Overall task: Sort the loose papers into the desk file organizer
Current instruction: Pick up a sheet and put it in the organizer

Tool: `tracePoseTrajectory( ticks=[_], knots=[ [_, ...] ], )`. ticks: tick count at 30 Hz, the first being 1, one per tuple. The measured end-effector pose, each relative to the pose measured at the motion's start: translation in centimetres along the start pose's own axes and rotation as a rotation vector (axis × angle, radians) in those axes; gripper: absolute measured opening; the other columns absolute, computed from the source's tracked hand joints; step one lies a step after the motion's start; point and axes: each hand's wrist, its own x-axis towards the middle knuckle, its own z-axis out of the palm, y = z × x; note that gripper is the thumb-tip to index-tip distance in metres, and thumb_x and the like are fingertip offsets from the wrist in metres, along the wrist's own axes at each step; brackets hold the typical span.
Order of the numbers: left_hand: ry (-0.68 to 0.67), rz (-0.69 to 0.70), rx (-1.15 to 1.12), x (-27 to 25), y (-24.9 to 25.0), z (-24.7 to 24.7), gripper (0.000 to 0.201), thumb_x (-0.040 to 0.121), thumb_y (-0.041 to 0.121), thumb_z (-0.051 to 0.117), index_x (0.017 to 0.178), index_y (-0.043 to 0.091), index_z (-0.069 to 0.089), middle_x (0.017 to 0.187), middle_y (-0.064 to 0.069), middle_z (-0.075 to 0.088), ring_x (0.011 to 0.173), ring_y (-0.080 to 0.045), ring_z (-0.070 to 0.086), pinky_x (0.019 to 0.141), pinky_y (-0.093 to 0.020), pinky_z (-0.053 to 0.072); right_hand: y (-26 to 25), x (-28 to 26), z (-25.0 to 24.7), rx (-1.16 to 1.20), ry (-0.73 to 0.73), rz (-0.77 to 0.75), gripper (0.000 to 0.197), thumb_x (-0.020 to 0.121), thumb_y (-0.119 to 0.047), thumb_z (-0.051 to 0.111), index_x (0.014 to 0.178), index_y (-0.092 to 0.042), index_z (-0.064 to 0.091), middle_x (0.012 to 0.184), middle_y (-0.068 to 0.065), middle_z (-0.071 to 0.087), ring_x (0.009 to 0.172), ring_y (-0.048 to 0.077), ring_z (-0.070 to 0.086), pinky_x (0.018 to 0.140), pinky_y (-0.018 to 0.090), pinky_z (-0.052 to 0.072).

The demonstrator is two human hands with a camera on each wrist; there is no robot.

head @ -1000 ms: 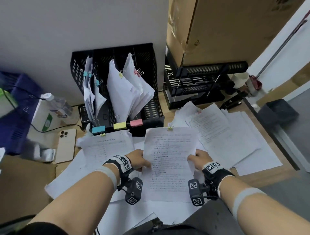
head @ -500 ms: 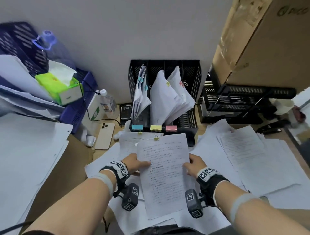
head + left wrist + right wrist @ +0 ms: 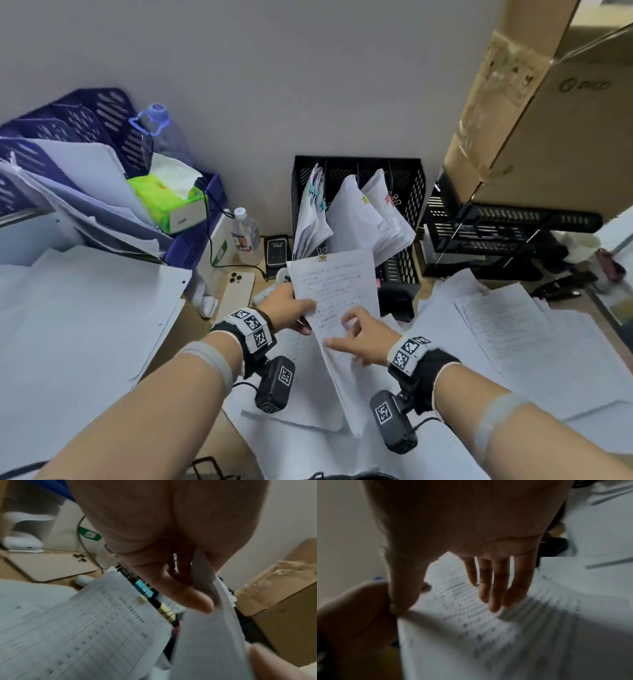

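White clipped paper [image 3: 337,291] pinched by left hand [image 3: 286,308]; right hand [image 3: 359,337] fingers spread flat against it.

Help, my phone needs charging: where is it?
Head view: the phone lies face down left of the black organizer, just before the water bottle.

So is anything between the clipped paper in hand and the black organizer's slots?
Nothing separate. The clipped paper, pinched by the left hand, is raised just before the organizer; papers already in the slots lean forward over its front.
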Motion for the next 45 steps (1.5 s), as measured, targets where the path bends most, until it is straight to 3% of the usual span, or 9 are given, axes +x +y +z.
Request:
tracePoseTrajectory(
  ticks=[4, 9, 14, 21, 28, 32, 38, 42, 45],
  knots=[
    [0.017, 0.191, 0.02, -0.7, 3.6, -0.9, 0.028, 0.091, -0.001, 0.049, 0.117, 0.008, 0.048, 0.088, -0.017, 0.068, 0.053, -0.028, 0.067, 0.045, -0.031, 0.056, -5.5, -1.6, 0.8, -0.07, -0.112, -0.088, 0.105, 0.067, -0.07, 0.069, 0.149, -0.039, 0.01, 0.108, 0.0, 0.058, 0.077, 0.017, 0.07, 0.047, 0.027, 0.054],
    [-0.061, 0.387, 0.035, -1.2, 6.7, -1.1, 0.044, 0.089, 0.013, 0.065, 0.126, 0.019, 0.043, 0.075, -0.017, 0.058, 0.056, -0.029, 0.065, 0.051, -0.034, 0.057, -9.0, -1.7, -0.4, -0.262, 0.175, -0.156, 0.048, 0.088, -0.019, 0.049, 0.133, -0.025, 0.032, 0.098, 0.01, 0.06, 0.067, 0.031, 0.068, 0.047, 0.043, 0.059],
    [-0.052, 0.478, -0.041, -0.6, 7.6, -0.9, 0.047, 0.089, 0.037, 0.073, 0.126, 0.019, 0.052, 0.07, -0.001, 0.053, 0.065, -0.018, 0.061, 0.057, -0.032, 0.058, -9.9, -2.4, -4.0, -0.337, 0.348, -0.171, 0.019, 0.092, -0.007, 0.042, 0.103, 0.0, 0.055, 0.088, 0.014, 0.06, 0.08, 0.033, 0.063, 0.072, 0.041, 0.056],
    [0.117, 0.38, 0.032, 4.1, 7.1, 0.6, 0.023, 0.099, 0.022, 0.058, 0.121, 0.013, 0.058, 0.08, -0.004, 0.056, 0.064, -0.017, 0.058, 0.059, -0.03, 0.053, -8.0, -3.0, -10.7, -0.119, 0.591, -0.167, 0.019, 0.089, -0.008, 0.046, 0.072, 0.0, 0.05, 0.063, 0.009, 0.048, 0.061, 0.027, 0.052, 0.058, 0.032, 0.041],
    [0.059, 0.433, 0.611, 9.8, 11.0, 3.8, 0.077, 0.09, 0.014, 0.056, 0.156, 0.034, 0.021, 0.087, -0.012, 0.059, 0.071, -0.027, 0.06, 0.063, -0.027, 0.044, -4.8, -2.7, -16.6, 0.024, 0.767, -0.165, 0.021, 0.085, -0.008, 0.049, 0.071, 0.008, 0.053, 0.061, 0.011, 0.047, 0.054, 0.021, 0.048, 0.054, 0.031, 0.04],
    [0.045, 0.354, 0.819, 12.9, 13.7, 5.3, 0.076, 0.092, 0.016, 0.052, 0.157, 0.033, 0.015, 0.101, -0.013, 0.052, 0.087, -0.035, 0.06, 0.072, -0.033, 0.045, -4.0, -2.1, -19.2, 0.054, 0.79, -0.169, 0.018, 0.087, -0.007, 0.051, 0.072, 0.002, 0.056, 0.062, 0.011, 0.052, 0.056, 0.023, 0.052, 0.056, 0.029, 0.043],
    [0.171, 0.18, 0.73, 13.8, 13.7, 5.1, 0.05, 0.09, 0.047, 0.052, 0.128, 0.018, 0.037, 0.098, -0.01, 0.058, 0.085, -0.033, 0.058, 0.073, -0.034, 0.044, -3.5, -0.5, -20.1, 0.04, 0.729, -0.168, 0.016, 0.087, -0.01, 0.052, 0.079, 0.003, 0.055, 0.065, 0.009, 0.052, 0.059, 0.02, 0.051, 0.054, 0.025, 0.039],
    [0.364, 0.115, 0.688, 13.2, 12.6, 2.7, 0.085, 0.086, 0.068, 0.048, 0.145, 0.01, 0.025, 0.115, -0.016, 0.063, 0.096, -0.036, 0.064, 0.081, -0.041, 0.051, -4.9, 0.6, -19.1, 0.059, 0.692, -0.219, 0.018, 0.087, -0.006, 0.051, 0.069, -0.006, 0.048, 0.06, 0.0, 0.044, 0.054, 0.011, 0.044, 0.05, 0.022, 0.034],
    [0.434, 0.112, 0.661, 12.3, 12.4, 0.8, 0.098, 0.09, 0.066, 0.048, 0.156, 0.005, 0.01, 0.103, -0.01, 0.066, 0.101, -0.032, 0.067, 0.089, -0.039, 0.051, -6.5, 1.2, -18.1, 0.059, 0.662, -0.281, 0.023, 0.087, -0.002, 0.051, 0.066, -0.011, 0.05, 0.06, -0.002, 0.047, 0.055, 0.01, 0.047, 0.053, 0.02, 0.037]
  ],
)
